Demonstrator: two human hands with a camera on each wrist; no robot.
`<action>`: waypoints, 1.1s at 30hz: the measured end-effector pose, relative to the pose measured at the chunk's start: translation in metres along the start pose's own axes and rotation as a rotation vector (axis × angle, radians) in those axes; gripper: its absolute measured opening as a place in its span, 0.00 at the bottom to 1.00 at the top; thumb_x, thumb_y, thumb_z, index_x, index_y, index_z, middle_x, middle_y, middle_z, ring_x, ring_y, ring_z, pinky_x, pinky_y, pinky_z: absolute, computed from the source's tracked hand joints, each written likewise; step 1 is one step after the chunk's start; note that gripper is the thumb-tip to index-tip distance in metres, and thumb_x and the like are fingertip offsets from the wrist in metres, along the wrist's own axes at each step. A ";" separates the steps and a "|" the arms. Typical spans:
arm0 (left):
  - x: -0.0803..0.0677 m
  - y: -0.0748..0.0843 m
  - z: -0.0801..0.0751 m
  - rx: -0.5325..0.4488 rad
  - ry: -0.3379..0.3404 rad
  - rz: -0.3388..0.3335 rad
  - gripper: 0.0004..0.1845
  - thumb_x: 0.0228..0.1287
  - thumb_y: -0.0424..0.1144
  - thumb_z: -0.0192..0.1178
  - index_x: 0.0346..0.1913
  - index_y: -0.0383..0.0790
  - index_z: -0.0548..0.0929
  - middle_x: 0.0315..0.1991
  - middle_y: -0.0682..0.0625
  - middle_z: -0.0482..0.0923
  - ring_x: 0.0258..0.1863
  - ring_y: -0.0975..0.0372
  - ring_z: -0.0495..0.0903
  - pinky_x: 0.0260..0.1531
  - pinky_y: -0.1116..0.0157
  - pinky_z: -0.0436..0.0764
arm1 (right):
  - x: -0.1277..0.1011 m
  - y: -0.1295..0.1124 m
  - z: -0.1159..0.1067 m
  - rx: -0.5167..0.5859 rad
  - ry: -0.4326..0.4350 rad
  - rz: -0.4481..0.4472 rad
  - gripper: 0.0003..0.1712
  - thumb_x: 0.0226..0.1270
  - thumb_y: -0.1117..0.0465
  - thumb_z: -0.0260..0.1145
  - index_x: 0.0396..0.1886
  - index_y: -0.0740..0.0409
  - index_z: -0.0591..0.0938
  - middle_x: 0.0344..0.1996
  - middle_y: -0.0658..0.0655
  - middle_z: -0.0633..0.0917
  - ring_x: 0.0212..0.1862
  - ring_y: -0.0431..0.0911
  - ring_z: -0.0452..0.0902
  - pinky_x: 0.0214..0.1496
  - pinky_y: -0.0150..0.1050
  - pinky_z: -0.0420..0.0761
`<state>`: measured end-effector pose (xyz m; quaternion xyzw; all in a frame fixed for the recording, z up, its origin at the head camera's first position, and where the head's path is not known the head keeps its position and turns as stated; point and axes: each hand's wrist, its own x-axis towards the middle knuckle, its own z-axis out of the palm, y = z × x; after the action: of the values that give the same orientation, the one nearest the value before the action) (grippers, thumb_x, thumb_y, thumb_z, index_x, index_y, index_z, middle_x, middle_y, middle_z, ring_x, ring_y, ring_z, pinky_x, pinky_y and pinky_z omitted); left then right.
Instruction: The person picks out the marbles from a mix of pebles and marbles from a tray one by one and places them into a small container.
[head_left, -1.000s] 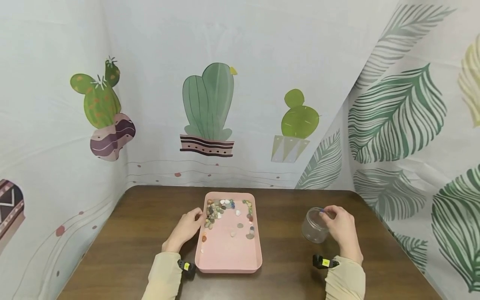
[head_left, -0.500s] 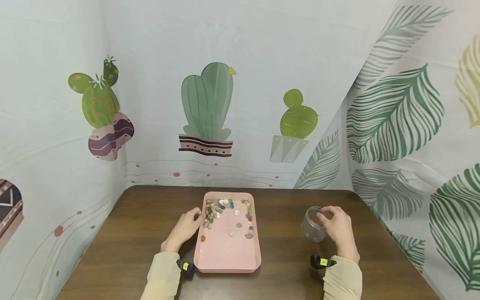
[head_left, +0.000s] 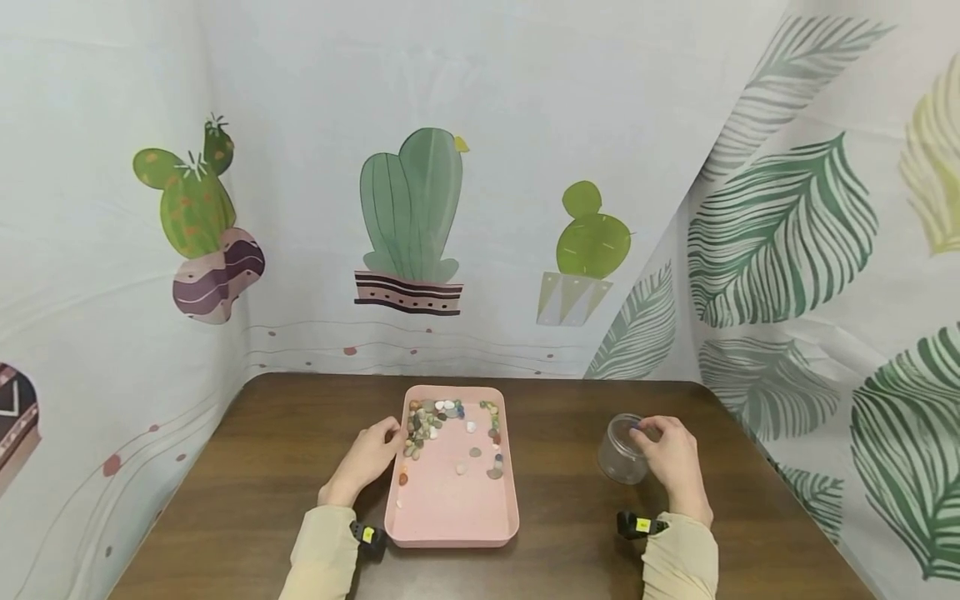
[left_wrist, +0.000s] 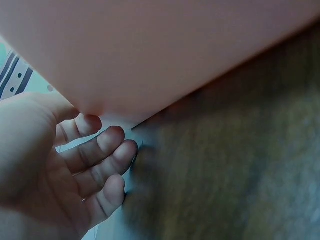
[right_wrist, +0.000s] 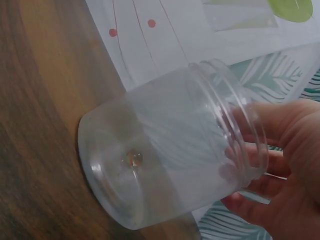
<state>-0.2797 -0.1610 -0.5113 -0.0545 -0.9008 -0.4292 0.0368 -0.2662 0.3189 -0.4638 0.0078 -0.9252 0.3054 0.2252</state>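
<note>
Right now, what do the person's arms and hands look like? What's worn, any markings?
Both hands are bare: left hand, right hand. Each arm has a long, loose beige sleeve, the left sleeve and the right sleeve both ending at the wrist. At each cuff sits a small black wrist device with a yellow patch: left, right. No rings, gloves or cables visible.

Makeshift recording booth: printed curtains point(head_left: 480, 167) enclosing table point(head_left: 262, 467).
</note>
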 end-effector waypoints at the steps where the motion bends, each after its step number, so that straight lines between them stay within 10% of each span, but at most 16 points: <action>1: 0.000 0.000 -0.001 0.000 -0.002 -0.002 0.09 0.73 0.40 0.54 0.31 0.45 0.74 0.18 0.54 0.66 0.20 0.62 0.66 0.20 0.65 0.63 | 0.000 0.001 0.001 -0.002 0.000 0.005 0.10 0.59 0.64 0.71 0.36 0.67 0.83 0.47 0.72 0.79 0.51 0.67 0.74 0.55 0.59 0.67; 24: 0.000 -0.001 -0.001 0.010 0.010 0.011 0.09 0.72 0.39 0.55 0.31 0.46 0.75 0.18 0.54 0.66 0.20 0.62 0.67 0.21 0.64 0.64 | -0.001 0.008 0.000 -0.013 -0.130 0.100 0.19 0.66 0.54 0.68 0.45 0.68 0.83 0.54 0.74 0.76 0.58 0.70 0.69 0.59 0.61 0.66; 33: -0.002 -0.002 0.002 -0.004 0.028 0.000 0.09 0.72 0.40 0.55 0.30 0.47 0.75 0.19 0.54 0.69 0.21 0.62 0.69 0.22 0.65 0.65 | 0.002 -0.001 -0.007 -0.011 0.003 0.014 0.15 0.64 0.58 0.69 0.41 0.68 0.83 0.47 0.72 0.80 0.54 0.67 0.73 0.56 0.60 0.67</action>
<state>-0.2785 -0.1612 -0.5141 -0.0484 -0.8993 -0.4318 0.0491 -0.2653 0.3222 -0.4575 -0.0005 -0.9266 0.3017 0.2246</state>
